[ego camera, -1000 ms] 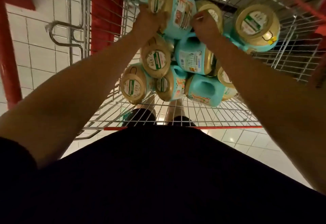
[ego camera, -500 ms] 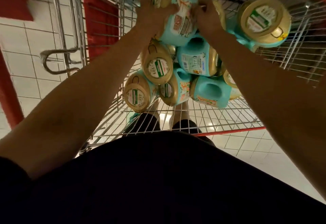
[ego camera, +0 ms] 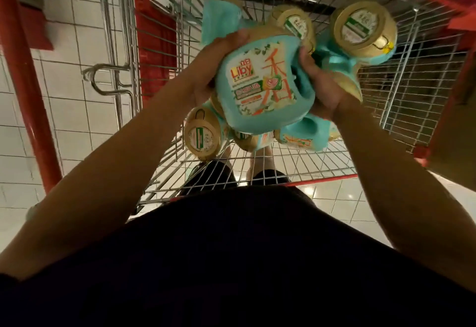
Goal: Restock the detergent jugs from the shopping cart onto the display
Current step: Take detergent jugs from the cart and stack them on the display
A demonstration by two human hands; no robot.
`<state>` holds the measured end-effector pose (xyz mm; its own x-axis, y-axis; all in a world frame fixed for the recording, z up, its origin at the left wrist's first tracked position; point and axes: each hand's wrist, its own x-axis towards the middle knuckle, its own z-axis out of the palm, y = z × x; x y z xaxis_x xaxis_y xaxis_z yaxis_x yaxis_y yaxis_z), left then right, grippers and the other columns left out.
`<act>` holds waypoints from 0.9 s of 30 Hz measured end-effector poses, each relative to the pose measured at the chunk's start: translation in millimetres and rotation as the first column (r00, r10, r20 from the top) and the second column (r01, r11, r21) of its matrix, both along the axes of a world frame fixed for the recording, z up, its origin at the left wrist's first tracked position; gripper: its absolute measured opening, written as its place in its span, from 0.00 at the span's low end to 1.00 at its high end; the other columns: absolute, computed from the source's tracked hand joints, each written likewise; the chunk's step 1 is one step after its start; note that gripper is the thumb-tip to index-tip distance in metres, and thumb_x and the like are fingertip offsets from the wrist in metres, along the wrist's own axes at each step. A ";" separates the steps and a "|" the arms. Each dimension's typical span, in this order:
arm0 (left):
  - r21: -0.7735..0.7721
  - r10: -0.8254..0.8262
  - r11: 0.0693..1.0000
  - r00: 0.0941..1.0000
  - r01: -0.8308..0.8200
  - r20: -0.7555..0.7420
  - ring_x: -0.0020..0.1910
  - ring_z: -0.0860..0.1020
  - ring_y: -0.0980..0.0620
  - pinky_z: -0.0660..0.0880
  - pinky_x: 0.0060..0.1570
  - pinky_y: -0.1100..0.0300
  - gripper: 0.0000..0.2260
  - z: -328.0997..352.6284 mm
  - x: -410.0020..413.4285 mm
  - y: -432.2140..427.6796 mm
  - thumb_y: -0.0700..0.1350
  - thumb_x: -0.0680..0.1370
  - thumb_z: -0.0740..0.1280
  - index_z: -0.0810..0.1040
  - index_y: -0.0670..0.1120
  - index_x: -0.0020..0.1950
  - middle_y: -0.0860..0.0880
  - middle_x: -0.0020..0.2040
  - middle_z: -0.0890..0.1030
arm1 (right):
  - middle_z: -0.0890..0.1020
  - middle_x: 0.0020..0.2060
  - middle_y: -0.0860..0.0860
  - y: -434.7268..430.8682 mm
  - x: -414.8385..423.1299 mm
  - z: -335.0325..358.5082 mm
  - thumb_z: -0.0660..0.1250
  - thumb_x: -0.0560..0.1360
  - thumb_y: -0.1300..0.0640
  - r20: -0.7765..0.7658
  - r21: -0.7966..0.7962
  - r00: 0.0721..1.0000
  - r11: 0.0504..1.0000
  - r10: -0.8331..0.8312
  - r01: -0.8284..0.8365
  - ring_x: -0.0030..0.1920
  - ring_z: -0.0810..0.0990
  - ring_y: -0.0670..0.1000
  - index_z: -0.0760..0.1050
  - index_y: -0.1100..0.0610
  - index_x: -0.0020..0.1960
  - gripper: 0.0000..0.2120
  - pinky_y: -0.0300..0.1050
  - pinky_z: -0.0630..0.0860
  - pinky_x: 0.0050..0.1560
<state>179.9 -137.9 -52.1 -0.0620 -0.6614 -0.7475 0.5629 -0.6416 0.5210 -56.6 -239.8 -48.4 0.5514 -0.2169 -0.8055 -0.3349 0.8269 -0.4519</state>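
The step in hand is judged to be the taking of one jug out of the cart; the placing on the display is not yet begun, and no display is seen in this view.

A teal detergent jug (ego camera: pixel 260 87) with a printed label is held in the air over the pile in the wire shopping cart (ego camera: pixel 412 89), clear of the cart's floor. It is gripped from both sides. The left hand (ego camera: pixel 206 69) is wrapped round its left flank, with the fingers (ego camera: pixel 231 38) curled over the upper edge. The right hand (ego camera: pixel 324 89) is clamped on the handle side, the thumb laid beside the handle opening.

For the next move, the jug would need to be raised over the cart's rim and carried, by a turn of the body, to wherever the display stands. A firm hold at the handle is called for, since a full jug is likely to be heavy.

Counted: one jug in the hands and one cart. At least six more jugs in the cart (ego camera: pixel 365 27) can be made out, teal with gold caps. They overlap and are partly hidden by the held one, so a sure total cannot be given.
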 end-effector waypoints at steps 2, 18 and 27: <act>0.041 0.124 0.992 0.988 -0.120 -0.095 0.63 0.83 0.37 0.81 0.61 0.42 0.29 -2.8 -16.4 17.4 0.60 0.83 0.65 0.75 0.40 0.74 0.37 0.65 0.83 | 0.85 0.64 0.56 22.4 -10.3 6.9 0.64 0.74 0.29 -0.019 -0.023 0.997 0.997 -0.072 0.071 0.66 0.83 0.59 0.85 0.48 0.64 0.29 0.52 0.82 0.60; 0.041 -0.202 0.978 0.974 0.207 -0.105 0.61 0.85 0.41 0.84 0.53 0.46 0.28 72.5 -179.3 53.0 0.66 0.84 0.57 0.82 0.47 0.68 0.40 0.62 0.86 | 0.87 0.56 0.50 170.1 -160.1 95.9 0.57 0.77 0.31 -0.089 -0.206 0.759 0.758 -0.645 0.620 0.59 0.85 0.54 0.82 0.49 0.64 0.30 0.58 0.81 0.62; -0.086 -0.535 0.844 0.841 0.529 -0.076 0.62 0.85 0.40 0.83 0.55 0.45 0.30 133.2 -384.7 72.6 0.67 0.84 0.53 0.86 0.48 0.64 0.40 0.63 0.85 | 0.79 0.69 0.62 261.7 -354.1 132.1 0.53 0.80 0.32 -0.012 -0.298 0.531 0.510 -0.847 0.807 0.70 0.77 0.68 0.72 0.55 0.75 0.35 0.73 0.73 0.70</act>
<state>-204.8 -65.3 81.1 -0.4846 -0.5493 -0.6807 0.1914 -0.8259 0.5303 -410.8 21.9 83.7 -0.0903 -0.6978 -0.7106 0.3723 0.6381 -0.6739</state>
